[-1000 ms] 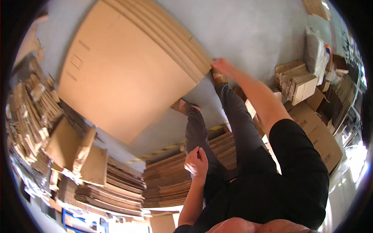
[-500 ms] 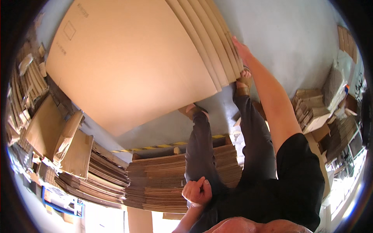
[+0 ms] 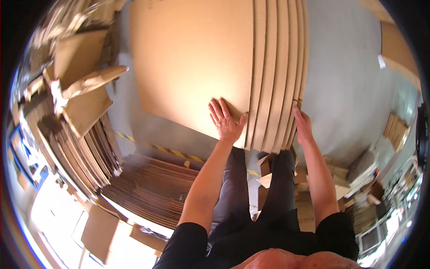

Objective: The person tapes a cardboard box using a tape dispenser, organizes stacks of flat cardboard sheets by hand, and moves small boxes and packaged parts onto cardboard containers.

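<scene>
In front of the person, a stack of large flat cardboard sheets [image 3: 201, 62] is held up on edge, its broad tan face turned toward the camera and its layered edges seen as parallel ribs on the right. The left hand [image 3: 225, 122] is laid flat against the face of the front sheet near its lower edge, fingers spread and straight, thumb out toward the ribs; nothing is gripped by it. The right hand [image 3: 303, 125] is set against the outer edge of the stack at its lower right corner, fingers extended upward along the sheets; whether they curl round the back cannot be told. The lower end of the stack is seen above the grey floor [image 3: 345, 89], just ahead of the person's dark trousers [image 3: 277, 179]. To the left, piles of flattened cartons [image 3: 148, 188] are stacked low, with more leaning cardboard [image 3: 80, 58] beyond. A yellow-and-black striped line [image 3: 170, 152] is marked on the floor beside them. At the right rim, further cartons [image 3: 394, 130] are stacked.
</scene>
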`<move>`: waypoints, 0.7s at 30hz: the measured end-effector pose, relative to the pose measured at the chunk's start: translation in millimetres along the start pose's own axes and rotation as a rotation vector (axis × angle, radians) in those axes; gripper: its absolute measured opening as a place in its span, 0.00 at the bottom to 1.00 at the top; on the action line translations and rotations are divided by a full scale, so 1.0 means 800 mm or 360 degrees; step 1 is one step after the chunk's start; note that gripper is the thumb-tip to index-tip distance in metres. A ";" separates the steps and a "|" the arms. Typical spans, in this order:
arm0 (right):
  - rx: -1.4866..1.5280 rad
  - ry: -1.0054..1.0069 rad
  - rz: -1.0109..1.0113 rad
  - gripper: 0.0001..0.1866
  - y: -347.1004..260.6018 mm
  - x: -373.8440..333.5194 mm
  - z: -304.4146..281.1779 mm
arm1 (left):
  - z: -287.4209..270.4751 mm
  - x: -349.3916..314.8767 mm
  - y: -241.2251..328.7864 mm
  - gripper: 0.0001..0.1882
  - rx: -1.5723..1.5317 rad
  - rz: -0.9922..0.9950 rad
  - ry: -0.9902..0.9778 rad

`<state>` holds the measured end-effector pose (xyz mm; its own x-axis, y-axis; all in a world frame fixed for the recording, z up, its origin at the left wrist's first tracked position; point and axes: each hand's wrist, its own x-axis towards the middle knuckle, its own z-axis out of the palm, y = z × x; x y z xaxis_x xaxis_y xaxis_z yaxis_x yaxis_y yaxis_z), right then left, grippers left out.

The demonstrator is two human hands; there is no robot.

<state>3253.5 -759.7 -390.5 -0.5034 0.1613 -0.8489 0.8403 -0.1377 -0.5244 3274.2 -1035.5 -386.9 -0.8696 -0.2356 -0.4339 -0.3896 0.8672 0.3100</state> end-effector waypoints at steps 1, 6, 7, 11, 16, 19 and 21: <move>-0.0048 -0.0024 -0.0053 0.27 -0.036 -0.037 0.006 | -0.009 -0.014 0.008 0.53 -0.0155 -0.0026 0.0009; -0.0469 -0.0243 -0.0522 0.20 -0.187 -0.240 0.059 | -0.159 -0.084 0.043 0.48 -0.0660 -0.0035 0.0124; -0.0558 -0.0264 -0.0754 0.20 -0.212 -0.283 0.086 | -0.195 -0.096 0.042 0.49 -0.0844 -0.0046 0.0060; -0.1240 -0.0557 -0.1160 0.23 -0.274 -0.419 0.179 | -0.357 -0.157 0.005 0.52 -0.1432 0.0043 0.0070; -0.1382 -0.0826 -0.1283 0.39 -0.261 -0.435 0.319 | -0.469 -0.157 -0.095 0.54 -0.1879 0.0059 0.0028; -0.1355 -0.0849 -0.1271 0.47 -0.222 -0.406 0.374 | -0.496 -0.151 -0.141 0.52 -0.1937 0.0112 0.0139; -0.1403 -0.0796 -0.1248 0.50 -0.204 -0.391 0.403 | -0.513 -0.150 -0.142 0.49 -0.0756 -0.0124 0.0415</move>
<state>3208.8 -1102.8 -61.1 -0.7813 -0.5048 -0.3672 0.0381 0.5487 -0.8352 3298.6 -1286.0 -22.6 -0.8555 -0.4446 -0.2655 -0.4975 0.5634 0.6596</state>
